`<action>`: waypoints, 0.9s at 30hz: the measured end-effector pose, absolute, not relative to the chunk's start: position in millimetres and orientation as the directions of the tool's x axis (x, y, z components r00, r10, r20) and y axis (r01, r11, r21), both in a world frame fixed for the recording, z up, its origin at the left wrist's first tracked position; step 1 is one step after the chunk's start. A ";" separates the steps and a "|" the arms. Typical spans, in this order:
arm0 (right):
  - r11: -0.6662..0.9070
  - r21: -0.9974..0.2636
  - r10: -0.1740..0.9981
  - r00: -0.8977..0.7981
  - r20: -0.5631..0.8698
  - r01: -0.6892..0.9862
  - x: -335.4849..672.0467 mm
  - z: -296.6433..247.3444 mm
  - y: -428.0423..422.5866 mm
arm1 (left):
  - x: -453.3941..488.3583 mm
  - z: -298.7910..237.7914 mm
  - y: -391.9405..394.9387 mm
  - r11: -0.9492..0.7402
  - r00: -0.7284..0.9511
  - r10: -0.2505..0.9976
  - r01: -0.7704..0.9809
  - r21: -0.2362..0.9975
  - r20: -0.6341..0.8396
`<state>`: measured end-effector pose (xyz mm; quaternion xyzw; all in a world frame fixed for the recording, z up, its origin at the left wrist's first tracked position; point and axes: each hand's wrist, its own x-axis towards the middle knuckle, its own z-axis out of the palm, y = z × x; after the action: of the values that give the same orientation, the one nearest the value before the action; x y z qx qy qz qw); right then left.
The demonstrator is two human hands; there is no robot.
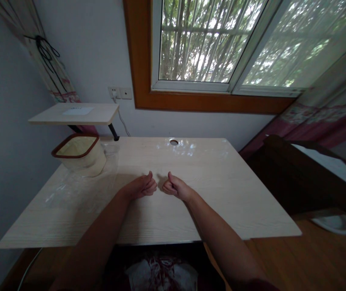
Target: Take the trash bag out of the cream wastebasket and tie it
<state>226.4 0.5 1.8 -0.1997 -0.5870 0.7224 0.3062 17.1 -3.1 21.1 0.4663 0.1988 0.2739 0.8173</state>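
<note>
My left hand (pixel 141 187) and my right hand (pixel 175 187) rest side by side on the middle of a pale wooden table (pixel 221 194). Each is curled into a loose fist with the thumb raised, and nothing shows inside either one. The knuckles face each other with a small gap between them. Both forearms lie across the table's near edge.
A cream basket with a brown rim (pixel 80 154) stands at the table's far left. Above it a small shelf (pixel 74 113) juts from the wall. A cable hole (pixel 174 142) sits at the table's back edge. A dark bed frame (pixel 306 173) stands to the right, under a window (pixel 221 44).
</note>
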 end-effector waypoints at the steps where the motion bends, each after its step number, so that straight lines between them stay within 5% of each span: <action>1: -0.119 -0.971 0.676 -0.733 0.075 -0.208 226.2 2.5 0.1 | 17.1 21.5 -3.4 0.418 0.771 0.633 -0.261 0.870 -0.073; 16: -0.122 -0.956 0.699 -0.707 0.108 -0.267 227.2 -1.4 -0.5 | 17.1 22.7 -5.7 0.398 0.765 0.643 -0.297 0.868 -0.034; 22: 0.036 -0.991 0.977 -0.206 0.062 -0.129 238.1 7.7 10.4 | 16.0 29.5 -3.0 0.183 0.566 0.822 -0.162 0.970 -0.060; 27: 0.153 -0.988 0.979 0.132 0.153 0.009 250.6 10.8 22.7 | -5.5 43.7 14.6 -0.044 0.235 0.972 0.229 0.972 -0.011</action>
<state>250.6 22.7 10.8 -0.4918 -0.5022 0.4262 0.5695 -5.5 14.6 43.7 0.6149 0.4884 0.3796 0.4892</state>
